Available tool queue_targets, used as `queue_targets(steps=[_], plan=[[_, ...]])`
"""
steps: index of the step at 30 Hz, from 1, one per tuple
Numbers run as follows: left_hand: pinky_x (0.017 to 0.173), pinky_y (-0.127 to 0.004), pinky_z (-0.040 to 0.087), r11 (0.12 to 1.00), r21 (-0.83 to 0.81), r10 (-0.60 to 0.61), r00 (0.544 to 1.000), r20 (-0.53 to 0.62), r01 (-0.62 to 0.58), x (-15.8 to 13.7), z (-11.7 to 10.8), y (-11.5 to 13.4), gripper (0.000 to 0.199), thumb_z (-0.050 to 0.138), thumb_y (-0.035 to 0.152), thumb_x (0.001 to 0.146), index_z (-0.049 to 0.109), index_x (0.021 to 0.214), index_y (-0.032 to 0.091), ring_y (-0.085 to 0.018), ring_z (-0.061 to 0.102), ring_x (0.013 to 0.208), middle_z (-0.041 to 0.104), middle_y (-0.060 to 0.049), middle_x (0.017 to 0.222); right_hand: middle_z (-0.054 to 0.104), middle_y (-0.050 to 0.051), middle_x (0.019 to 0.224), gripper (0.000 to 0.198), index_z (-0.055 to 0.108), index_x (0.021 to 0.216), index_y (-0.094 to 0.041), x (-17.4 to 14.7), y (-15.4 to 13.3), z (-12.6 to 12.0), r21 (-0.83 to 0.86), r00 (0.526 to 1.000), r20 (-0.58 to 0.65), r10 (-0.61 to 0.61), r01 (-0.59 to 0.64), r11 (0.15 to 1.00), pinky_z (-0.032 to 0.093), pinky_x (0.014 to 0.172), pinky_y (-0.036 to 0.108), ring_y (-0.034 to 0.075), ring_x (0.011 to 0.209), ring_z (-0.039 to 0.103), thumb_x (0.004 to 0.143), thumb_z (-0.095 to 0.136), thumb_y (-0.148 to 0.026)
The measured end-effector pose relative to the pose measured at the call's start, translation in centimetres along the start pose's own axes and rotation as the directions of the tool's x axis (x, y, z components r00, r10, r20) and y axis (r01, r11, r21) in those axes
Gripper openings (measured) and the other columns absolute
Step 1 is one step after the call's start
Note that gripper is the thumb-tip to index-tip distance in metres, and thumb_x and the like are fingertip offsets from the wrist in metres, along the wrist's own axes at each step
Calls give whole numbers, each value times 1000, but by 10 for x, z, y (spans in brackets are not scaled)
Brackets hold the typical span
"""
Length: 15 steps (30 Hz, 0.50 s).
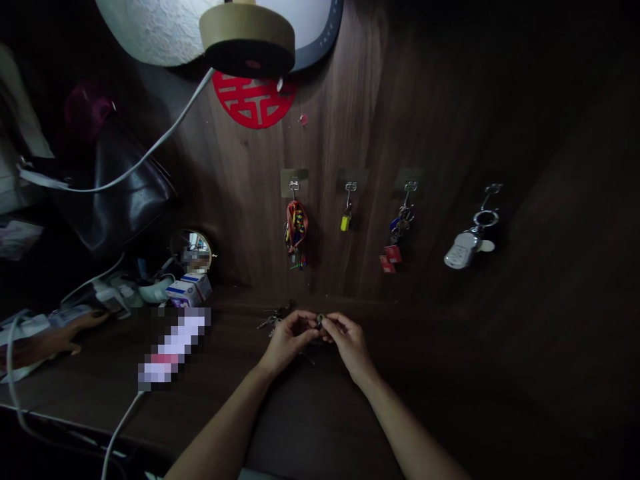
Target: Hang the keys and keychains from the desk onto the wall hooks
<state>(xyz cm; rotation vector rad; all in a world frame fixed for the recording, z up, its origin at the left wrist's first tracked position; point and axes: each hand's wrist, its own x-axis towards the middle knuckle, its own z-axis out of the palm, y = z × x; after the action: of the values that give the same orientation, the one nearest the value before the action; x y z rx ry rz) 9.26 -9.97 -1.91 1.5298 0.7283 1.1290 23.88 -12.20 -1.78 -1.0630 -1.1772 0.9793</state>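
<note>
The view is dim, darkest along the right.

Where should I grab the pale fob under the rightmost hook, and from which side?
Probably pinch the pale fob by its lower end, from the front left: it hangs tilted that way, wall behind, with a tag at its right. The right hand pinches a small object.

- Bare left hand [285, 343] near the far edge of the dark brown wooden surface [320, 420], fingers curled, thumb and fingertips drawn together in a pinch
- Bare right hand [351, 341] just beside it, equally near that far edge, likewise pinching, fingertips close to the left ones
- Bare left forearm [225, 417] slanting inward from the near edge
- Bare right forearm [405, 417] slanting inward opposite, wrists well apart
</note>
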Motion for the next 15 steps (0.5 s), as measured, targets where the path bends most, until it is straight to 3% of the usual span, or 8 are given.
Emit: queue_targets(steps=[3, 7, 15], plan=[[76, -29, 47, 986, 153, 64, 998, -21, -60, -1, -2, 0, 21, 65, 35, 75, 61, 83, 16, -16, 60, 78, 65, -4, 81, 61, 0, 59, 34, 63, 73, -18, 0, 1, 1, -2, 1000, 20, -1, 1, 1000, 46, 52, 25, 13, 54, 55, 67, 63, -52], [80, -31, 45, 903, 387, 208, 978, -17, -185, -2, -4, 4, 15, 63, 32, 76, 64, 81, 17, -18, 58, 85, 64, -5, 86, 60, 0, 60, 33, 62, 71, -18, 0, 1, 0, -17, 999, 28, -15, 16, 1000, 46, 52, 24, 13, 55, 55, 68, 63, -51], [80, -31, 45, 861, 454, 256, 967, 5, -230, -2, -5, 2, 14, 65, 33, 75, 65, 78, 19, -18, 58, 86, 62, -5, 86, 61, 0, 59, 32, 64, 72, -18, 0, -1, 0, -101, 998, 29, -54, 57, 993, 46, 52, 24, 14, 54, 55, 68, 63, -50]])
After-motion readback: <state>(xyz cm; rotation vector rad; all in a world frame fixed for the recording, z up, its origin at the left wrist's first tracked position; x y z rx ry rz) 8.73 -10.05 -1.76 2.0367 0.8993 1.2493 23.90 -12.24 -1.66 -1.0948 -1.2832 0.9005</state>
